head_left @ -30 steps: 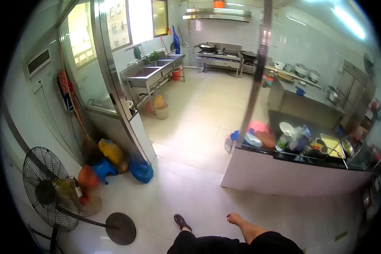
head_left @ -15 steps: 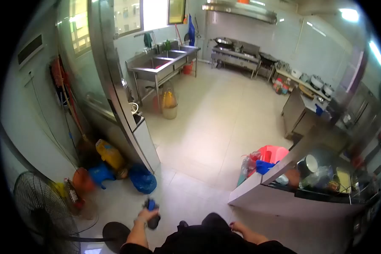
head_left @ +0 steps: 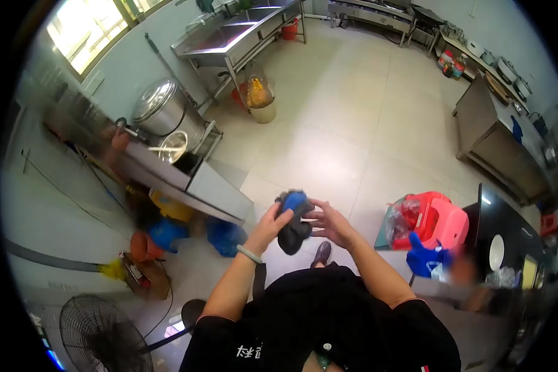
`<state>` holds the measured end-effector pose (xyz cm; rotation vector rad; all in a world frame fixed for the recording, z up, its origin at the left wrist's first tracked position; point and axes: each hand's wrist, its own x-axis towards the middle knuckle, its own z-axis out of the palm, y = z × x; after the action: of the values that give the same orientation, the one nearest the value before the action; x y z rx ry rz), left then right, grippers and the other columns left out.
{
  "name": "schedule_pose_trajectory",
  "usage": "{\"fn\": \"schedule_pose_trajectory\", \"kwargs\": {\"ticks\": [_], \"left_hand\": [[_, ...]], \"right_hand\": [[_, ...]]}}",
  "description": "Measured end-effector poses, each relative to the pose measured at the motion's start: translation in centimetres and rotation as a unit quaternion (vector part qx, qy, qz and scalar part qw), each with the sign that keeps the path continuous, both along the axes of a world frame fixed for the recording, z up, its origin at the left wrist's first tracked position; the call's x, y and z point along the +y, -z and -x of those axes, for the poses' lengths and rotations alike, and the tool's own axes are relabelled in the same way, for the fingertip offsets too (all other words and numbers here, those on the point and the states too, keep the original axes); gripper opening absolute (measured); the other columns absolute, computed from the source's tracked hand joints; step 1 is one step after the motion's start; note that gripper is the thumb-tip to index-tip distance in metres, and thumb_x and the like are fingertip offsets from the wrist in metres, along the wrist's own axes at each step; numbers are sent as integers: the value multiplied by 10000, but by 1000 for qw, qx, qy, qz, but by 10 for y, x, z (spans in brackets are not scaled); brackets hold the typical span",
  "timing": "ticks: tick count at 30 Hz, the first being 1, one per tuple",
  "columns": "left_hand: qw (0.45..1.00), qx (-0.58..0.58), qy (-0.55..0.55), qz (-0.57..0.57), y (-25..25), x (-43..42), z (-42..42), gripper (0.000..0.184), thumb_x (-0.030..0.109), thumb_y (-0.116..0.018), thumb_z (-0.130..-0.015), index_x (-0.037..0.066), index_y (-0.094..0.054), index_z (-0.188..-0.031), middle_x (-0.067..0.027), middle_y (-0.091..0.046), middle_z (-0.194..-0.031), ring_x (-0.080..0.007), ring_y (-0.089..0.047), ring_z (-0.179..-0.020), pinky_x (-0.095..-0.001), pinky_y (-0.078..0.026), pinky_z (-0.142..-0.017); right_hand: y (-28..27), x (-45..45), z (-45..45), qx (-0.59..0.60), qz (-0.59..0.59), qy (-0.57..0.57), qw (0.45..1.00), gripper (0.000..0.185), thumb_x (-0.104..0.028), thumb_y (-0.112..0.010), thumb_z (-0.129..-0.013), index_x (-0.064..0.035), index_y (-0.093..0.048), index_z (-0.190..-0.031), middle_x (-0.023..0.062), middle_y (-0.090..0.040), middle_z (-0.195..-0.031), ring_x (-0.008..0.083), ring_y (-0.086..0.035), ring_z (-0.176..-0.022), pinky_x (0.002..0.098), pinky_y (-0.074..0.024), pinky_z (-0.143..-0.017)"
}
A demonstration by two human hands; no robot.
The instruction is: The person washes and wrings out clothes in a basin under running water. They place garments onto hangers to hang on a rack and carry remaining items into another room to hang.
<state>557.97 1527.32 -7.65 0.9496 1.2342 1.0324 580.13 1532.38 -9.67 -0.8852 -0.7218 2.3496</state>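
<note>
In front of my body I carry a black and blue bundle (head_left: 296, 226), soft-looking like folded gloves; its exact kind is unclear. My left hand (head_left: 270, 228) grips it from the left, with the thumb over the front. On its other side is my right hand (head_left: 333, 224), fingers stretched and apart, at or just beside the bundle's right edge. Whether those fingertips touch it cannot be made out. A pale bangle (head_left: 249, 254) circles my left wrist.
A partition end (head_left: 220, 189) stands left, by a big steel pot (head_left: 159, 106). To the right are a pink stool (head_left: 447, 222), a blue cloth item (head_left: 425, 254) and a black counter (head_left: 499, 217). A fan (head_left: 102, 335) stands lower left. The sink (head_left: 229, 38) lies beyond.
My left hand has lifted the bundle from low on the left to in front of me. My right hand has come up from my side to it. The view has tilted down and moved nearer the doorway.
</note>
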Motion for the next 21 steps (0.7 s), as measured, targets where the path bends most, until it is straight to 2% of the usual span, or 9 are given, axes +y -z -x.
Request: {"fn": "schedule_pose_trajectory", "kwargs": {"ticks": [1,3,8,10,12,13,16,20,21], "left_hand": [[1000,-6,24,9,-9,28,-12,524,297,-637,-936,-17,-474,-1323,-85,-577,-1179,-132,-539,-1068,-280,-455,-931],[998,38,57,9,-29,59,-19,541,300,-657,-920,-15,-474,-1320,-83,-577,-1180,-135,-540,-1066,-281,-455,-928],[996,66,64,23,-26,145,-2,496,244,-716,-869,-26,-542,-1248,-61,-613,-1124,-140,-555,-1038,-288,-458,-922],[998,-49,-22,40,-17,180,10,388,153,-673,-889,-9,-587,-1231,-50,-657,-1067,-132,-620,-943,-280,-514,-824],[991,-60,-98,63,-4,230,21,335,175,-648,-904,44,-611,-1209,-11,-658,-1003,-82,-608,-846,-236,-494,-691],[986,-63,-102,114,3,251,35,242,215,-619,-922,107,-631,-1138,36,-637,-926,-48,-571,-752,-208,-407,-578],[973,-136,-155,105,20,334,36,117,242,-599,-944,168,-591,-1034,66,-588,-829,-12,-492,-622,-189,-304,-444],[947,-249,-157,130,30,434,30,129,287,-574,-960,189,-558,-1042,57,-610,-915,-85,-558,-804,-280,-433,-672],[942,-275,-122,147,22,458,31,229,340,-538,-974,179,-549,-1137,15,-608,-1095,-154,-553,-1006,-410,-408,-917]], "right_hand": [[-5,35,5,0,2,1,1000,527,-388,-500,-995,-87,-408,-1418,135,-557,-1243,219,-564,-1112,361,-490,-929],[-8,67,15,-50,-90,6,995,549,-300,-642,-934,-94,-430,-1397,89,-574,-1201,190,-559,-1072,349,-489,-903],[-10,155,0,-52,-156,84,983,523,-108,-721,-840,-59,-517,-1319,83,-586,-1154,157,-563,-1033,292,-487,-875],[-8,185,-14,-88,-155,124,976,486,-79,-723,-828,-55,-547,-1281,69,-608,-1093,143,-582,-974,287,-491,-863],[-4,225,-26,-81,-118,222,964,423,-19,-648,-857,-53,-546,-1266,84,-631,-1094,167,-634,-929,300,-541,-830],[-3,242,-33,-76,-111,259,956,422,-10,-625,-863,-53,-538,-1274,90,-627,-1116,171,-634,-936,304,-541,-835],[-11,294,-52,-87,-113,322,936,428,4,-578,-871,-43,-515,-1291,105,-599,-1203,193,-622,-1004,316,-524,-885],[-42,342,-52,-71,-119,447,884,430,-5,-623,-854,-36,-519,-1271,62,-589,-1085,138,-596,-940,269,-516,-834],[-42,352,-54,-103,-135,445,879,426,-11,-625,-857,-39,-519,-1269,55,-586,-1094,132,-595,-941,263,-516,-823]]}}
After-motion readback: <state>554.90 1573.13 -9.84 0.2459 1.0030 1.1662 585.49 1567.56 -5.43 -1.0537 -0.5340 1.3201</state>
